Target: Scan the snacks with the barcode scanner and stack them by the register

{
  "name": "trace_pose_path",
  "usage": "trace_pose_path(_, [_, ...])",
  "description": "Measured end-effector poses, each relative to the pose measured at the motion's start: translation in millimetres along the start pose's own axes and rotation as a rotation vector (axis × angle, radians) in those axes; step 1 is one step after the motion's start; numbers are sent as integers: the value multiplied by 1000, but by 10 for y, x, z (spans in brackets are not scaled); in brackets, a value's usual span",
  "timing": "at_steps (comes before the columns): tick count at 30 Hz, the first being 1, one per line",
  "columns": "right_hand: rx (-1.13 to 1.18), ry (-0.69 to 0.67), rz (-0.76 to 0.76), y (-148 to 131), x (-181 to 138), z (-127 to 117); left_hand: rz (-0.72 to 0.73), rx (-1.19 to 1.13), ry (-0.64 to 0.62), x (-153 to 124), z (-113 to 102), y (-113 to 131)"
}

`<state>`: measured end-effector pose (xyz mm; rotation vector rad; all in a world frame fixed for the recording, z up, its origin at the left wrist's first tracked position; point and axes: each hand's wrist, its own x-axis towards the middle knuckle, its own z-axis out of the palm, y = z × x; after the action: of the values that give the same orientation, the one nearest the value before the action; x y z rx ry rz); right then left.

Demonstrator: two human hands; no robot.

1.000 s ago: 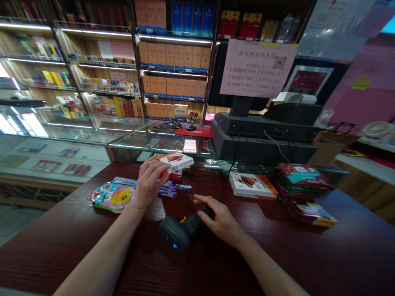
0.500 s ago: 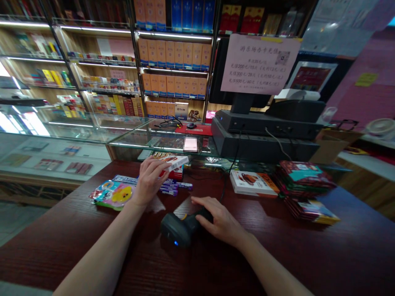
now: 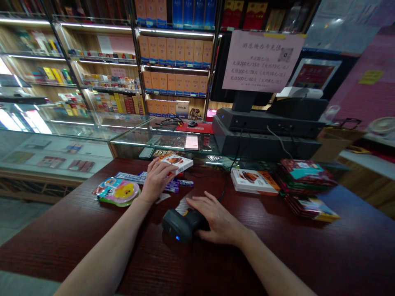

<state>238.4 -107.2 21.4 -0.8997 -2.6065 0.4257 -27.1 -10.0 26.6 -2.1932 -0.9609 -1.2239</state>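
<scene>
My left hand (image 3: 157,179) holds a small white box (image 3: 180,163) with an orange-brown picture, its fingers curled over the near left side. Beneath that box a bit of red packaging shows. A black barcode scanner (image 3: 180,224) with a glowing blue light lies on the dark wooden counter, its head pointing left. Around its handle is my right hand (image 3: 220,218), thumb on the near side and fingers on the far side; the palm hides the handle's end. Purple-and-white slim packs (image 3: 185,183) and a colourful blister pack with a yellow duck (image 3: 125,191) lie beside my left hand.
Farther right lie a similar white box (image 3: 254,181) and a stack of dark red and green packets (image 3: 305,174), with more packets (image 3: 311,207) in front. A glass display case (image 3: 138,135) and a till with a monitor bearing a paper sign (image 3: 262,61) stand behind.
The white box in my left hand has come down flatter and slightly right. My right thumb has moved to the near side of the scanner handle, with the fingers farther over it.
</scene>
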Motion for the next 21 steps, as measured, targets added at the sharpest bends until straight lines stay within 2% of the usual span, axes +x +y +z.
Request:
trace_pose_path(8, [-112, 18, -33, 48, 50, 75, -25, 11, 23, -43, -3, -78])
trace_pose_path(16, [-159, 225, 74, 175, -49, -156, -56, 20, 25, -50, -15, -111])
trace_pose_path(21, [-122, 274, 118, 193, -130, -273, -58, 8, 21, -38, -50, -98])
